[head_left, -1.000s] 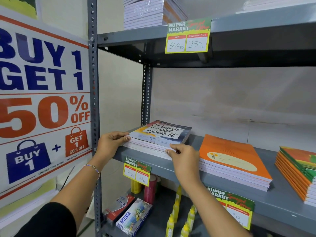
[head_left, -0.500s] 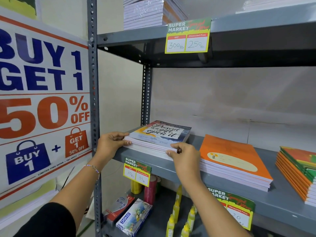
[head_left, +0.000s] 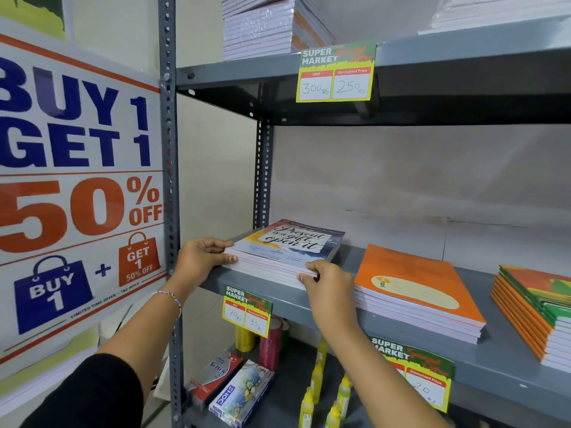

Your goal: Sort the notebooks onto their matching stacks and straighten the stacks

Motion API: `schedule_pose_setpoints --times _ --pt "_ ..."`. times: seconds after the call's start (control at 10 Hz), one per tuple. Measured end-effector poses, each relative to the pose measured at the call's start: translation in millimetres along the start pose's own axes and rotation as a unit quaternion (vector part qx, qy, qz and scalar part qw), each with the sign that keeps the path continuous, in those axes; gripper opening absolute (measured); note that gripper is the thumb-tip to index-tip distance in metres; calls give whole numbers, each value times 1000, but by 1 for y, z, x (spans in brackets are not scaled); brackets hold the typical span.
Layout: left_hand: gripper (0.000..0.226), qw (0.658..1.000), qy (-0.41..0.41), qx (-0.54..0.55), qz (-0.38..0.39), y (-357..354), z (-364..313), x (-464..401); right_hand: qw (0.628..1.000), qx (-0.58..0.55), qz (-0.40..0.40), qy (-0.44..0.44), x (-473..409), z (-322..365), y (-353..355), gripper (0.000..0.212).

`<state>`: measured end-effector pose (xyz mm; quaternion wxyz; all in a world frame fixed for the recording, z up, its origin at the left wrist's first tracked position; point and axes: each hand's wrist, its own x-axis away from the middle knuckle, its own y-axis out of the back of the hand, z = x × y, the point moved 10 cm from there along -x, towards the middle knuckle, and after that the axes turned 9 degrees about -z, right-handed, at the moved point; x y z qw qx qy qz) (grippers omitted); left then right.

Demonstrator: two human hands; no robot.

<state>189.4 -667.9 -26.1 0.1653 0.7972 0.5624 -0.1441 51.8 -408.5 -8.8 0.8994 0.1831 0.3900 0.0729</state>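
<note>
Presently both hands bracket the stack of blue-covered notebooks point(head_left: 285, 254) lying at the left end of the middle shelf point(head_left: 401, 330). The left hand point(head_left: 200, 259) presses flat against the stack's left edge, fingers extended along the spines, not clenched. The right hand point(head_left: 329, 288) pinches the near right corner, thumb on top and fingertips curled around the lower copies. This opposed placement appears intended to square the edges, since the lower notebooks sit slightly proud of the upper ones. The orange stack point(head_left: 414, 291) lies just beside it, apart, and looks fairly even. The green-and-orange stack point(head_left: 537, 307) at the far right looks stepped and probably still needs straightening.
</note>
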Motion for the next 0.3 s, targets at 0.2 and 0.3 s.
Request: schedule_pose_setpoints --times 0.2,0.3 --pt "48 994 -100 -25 -34 -1 -24 33 988 69 137 32 9 15 4 47" --pt "51 972 -218 -15 -88 -12 -62 63 989 57 73 115 5 31 52 60"
